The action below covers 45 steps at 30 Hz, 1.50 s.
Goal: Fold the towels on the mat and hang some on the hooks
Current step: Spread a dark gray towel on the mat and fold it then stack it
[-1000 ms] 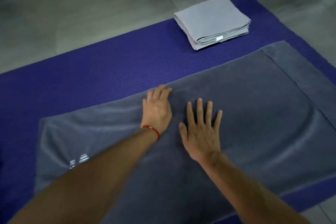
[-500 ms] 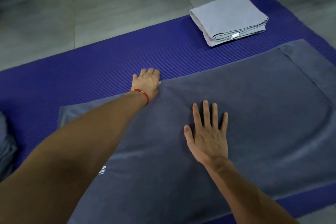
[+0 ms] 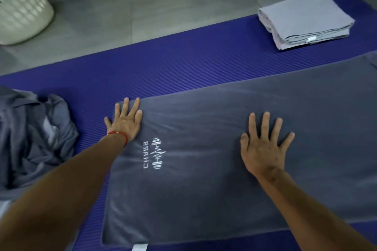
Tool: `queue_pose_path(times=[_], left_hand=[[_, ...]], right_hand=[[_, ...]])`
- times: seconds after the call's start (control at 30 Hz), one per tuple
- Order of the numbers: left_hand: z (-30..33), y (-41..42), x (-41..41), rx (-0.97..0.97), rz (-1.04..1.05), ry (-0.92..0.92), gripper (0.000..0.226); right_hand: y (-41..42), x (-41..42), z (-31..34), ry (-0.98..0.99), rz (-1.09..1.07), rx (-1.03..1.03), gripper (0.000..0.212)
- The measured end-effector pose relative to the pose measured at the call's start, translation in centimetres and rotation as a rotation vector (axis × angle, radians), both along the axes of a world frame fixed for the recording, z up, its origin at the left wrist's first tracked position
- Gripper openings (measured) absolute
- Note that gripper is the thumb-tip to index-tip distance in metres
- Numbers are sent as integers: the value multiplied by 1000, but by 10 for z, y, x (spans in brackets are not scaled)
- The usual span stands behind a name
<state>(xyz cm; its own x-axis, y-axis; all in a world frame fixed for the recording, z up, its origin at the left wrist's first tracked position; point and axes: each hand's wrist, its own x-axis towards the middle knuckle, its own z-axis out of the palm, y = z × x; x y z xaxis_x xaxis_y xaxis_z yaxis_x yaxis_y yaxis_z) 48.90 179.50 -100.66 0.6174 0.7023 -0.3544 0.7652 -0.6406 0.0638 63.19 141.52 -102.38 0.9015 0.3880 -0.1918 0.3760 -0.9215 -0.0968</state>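
Left fingers (image 3: 130, 108): straight, slightly apart, pressed flat on the towel's far-left corner; thumb out over the towel's left edge toward the mat.
Left hand (image 3: 124, 124): palm down, holding nothing; red cord (image 3: 118, 134) round the wrist.
Right fingers (image 3: 265, 124): straight, spread wide, flat on the towel.
Right hand (image 3: 263, 149): palm down near the towel's middle, well apart from the left hand.
Towel (image 3: 204, 189): dark grey, plush, spread flat across the mat, long side running left to right; right end runs out of frame. Faint brush streaks in the nap. White logo (image 3: 155, 154) with lettering just beside the left wrist. Small white tag (image 3: 139, 247) at the near edge.
Mat (image 3: 163, 67): blue-violet, ribbed, on a grey tiled floor (image 3: 142, 6).
Folded towel (image 3: 306, 18): pale grey, neat square, on the mat's far right, apart from the spread towel.
Heap (image 3: 30, 138): crumpled dark grey towels at the mat's left end.
Basket (image 3: 18, 4): pale, perforated, on the floor, far left.
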Motion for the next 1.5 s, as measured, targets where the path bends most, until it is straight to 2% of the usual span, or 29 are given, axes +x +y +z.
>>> queue_pose_path(times=[0.07, 0.2, 0.3, 0.43, 0.53, 0.67, 0.8, 0.9, 1.0, 1.13, 1.23, 1.37, 1.43, 1.5], left_hand=[[3, 17, -3, -54, -42, -35, 55], [4, 38, -31, -127, -183, -162, 57], [-3, 20, -70, -63, -275, -217, 56], [2, 4, -115, -104, -367, -325, 50], [8, 14, -126, -152, -311, -269, 55], [16, 24, -104, -204, -153, -165, 54], [30, 29, -70, -330, 1, -193, 55], [35, 33, -48, -329, 147, -307, 61], [37, 38, -28, -341, 277, -427, 53], [32, 46, -10, -248, 299, -423, 40], [35, 50, -1, -152, 275, -408, 15], [41, 55, 1, -158, 287, -366, 21], [47, 55, 4, -201, 274, -382, 17], [57, 47, 9, -268, 259, -436, 18]], right_hand=[[21, -40, 3, -34, 89, 93, 76], [68, -156, 8, 22, 527, 253, 77], [96, -223, 10, 142, 713, 275, 71], [108, -274, 12, 256, 939, 274, 62], [108, -294, 15, 318, 1090, 292, 60], [107, -300, 20, 247, 1203, 183, 54], [98, -297, 21, 143, 1159, 268, 48], [91, -294, 15, 102, 1131, 358, 45], [89, -287, 19, 124, 955, 553, 36], [82, -262, 32, 130, 607, 813, 22], [65, -236, 27, 88, 483, 822, 21], [40, -201, 30, 83, 332, 844, 18], [23, -187, 35, 96, 243, 842, 3], [2, -172, 41, 184, 81, 812, 26]])
